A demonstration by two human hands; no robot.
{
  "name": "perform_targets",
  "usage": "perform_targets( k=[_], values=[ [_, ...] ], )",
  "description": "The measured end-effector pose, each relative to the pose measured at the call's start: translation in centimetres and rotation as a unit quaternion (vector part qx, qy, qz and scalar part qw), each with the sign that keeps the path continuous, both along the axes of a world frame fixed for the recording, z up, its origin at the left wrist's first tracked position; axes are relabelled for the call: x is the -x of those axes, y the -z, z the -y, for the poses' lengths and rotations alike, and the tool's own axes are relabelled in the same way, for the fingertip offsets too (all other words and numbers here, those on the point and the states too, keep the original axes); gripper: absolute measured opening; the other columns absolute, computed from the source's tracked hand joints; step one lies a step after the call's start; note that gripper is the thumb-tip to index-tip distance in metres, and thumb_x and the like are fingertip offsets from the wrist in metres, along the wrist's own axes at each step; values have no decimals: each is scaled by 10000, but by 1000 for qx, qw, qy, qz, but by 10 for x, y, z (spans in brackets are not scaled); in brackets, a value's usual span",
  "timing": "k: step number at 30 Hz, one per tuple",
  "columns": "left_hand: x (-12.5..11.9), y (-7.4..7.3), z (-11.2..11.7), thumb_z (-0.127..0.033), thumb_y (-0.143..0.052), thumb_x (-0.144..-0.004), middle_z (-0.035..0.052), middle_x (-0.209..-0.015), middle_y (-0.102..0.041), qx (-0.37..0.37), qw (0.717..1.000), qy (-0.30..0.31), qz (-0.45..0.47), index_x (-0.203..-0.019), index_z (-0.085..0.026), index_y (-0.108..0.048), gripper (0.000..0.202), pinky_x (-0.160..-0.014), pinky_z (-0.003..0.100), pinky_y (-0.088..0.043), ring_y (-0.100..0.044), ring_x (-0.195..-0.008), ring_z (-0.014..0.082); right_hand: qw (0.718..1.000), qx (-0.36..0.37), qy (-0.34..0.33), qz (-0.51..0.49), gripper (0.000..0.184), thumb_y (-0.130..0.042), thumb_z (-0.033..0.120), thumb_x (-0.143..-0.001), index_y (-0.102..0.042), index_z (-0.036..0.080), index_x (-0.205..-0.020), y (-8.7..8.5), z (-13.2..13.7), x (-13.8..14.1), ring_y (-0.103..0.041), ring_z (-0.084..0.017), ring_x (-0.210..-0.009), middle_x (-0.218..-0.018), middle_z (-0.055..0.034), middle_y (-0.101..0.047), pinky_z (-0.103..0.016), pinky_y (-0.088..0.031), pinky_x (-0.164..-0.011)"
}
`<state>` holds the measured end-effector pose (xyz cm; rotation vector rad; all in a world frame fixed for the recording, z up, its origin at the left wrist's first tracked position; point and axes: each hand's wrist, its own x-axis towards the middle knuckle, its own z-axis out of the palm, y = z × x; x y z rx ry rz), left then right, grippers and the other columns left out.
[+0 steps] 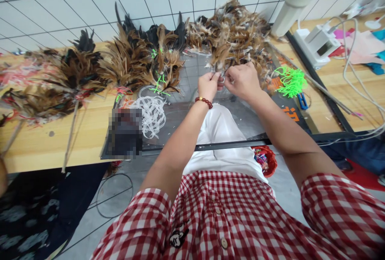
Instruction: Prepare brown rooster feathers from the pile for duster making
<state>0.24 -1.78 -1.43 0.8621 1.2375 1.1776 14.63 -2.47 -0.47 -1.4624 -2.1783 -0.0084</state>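
Observation:
Over the dark, glossy mat (186, 119), my two hands are close together at chest height. My left hand (208, 86), with a beaded bracelet (203, 100) at the wrist, is closed in a pinch at the lower end of a small bunch of brown feathers (220, 52). The bunch points up and away from me. Close to its right, my right hand (243, 80) has its thumb and fingers pressed together; what they hold is too small to make out. Behind both hands lies a large heap of loose brown feathers (240, 25).
Tied feather bundles (128, 53) lie to the left, some on sticks (70, 139). White strips (149, 116) are coiled on the mat's left. Green strands (291, 80) and a blue cutter (302, 101) lie right. A white bottle (294, 7) and power strip (314, 47) stand farther right.

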Motion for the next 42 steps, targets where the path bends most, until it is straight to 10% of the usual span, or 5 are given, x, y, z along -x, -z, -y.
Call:
perform_targets(
  k=[9,16,24,42],
  values=[
    [-2,3,3,-98,-617,-968,-39,-547,-571,-36,995,52,-73,-618,-158,-581,357,-525,169,-443,-533,-463,52,999,-21,5,37,225,-523,275,-934,-725,189,-981,5,-7,-1,-695,-313,-924,-884,-121,-756,-474,-469,-911],
    [12,-15,-1,-159,-606,-1008,-67,-586,-560,17,998,-57,27,-766,-155,-617,242,-503,131,-373,-495,-468,13,996,-48,56,-49,262,-548,302,-959,-764,229,-1087,8,-32,-48,-684,-314,-1007,-1073,-144,-766,-465,-517,-887],
    [13,-15,-4,-202,-634,-1003,-67,-592,-569,32,995,-84,43,-768,-157,-611,240,-500,120,-375,-499,-467,11,994,42,-100,-9,272,-626,321,-892,-807,211,-1063,28,-25,-12,-660,-309,-1011,-1074,-132,-753,-474,-495,-939],
    [7,-4,1,-98,-586,-976,-23,-614,-619,-17,993,55,-105,-652,-158,-569,330,-519,163,-455,-564,-485,47,987,16,-14,160,332,-355,256,-1049,-647,126,-1139,3,-6,3,-630,-357,-1074,-1118,-207,-716,-478,-422,-926]
  ],
)
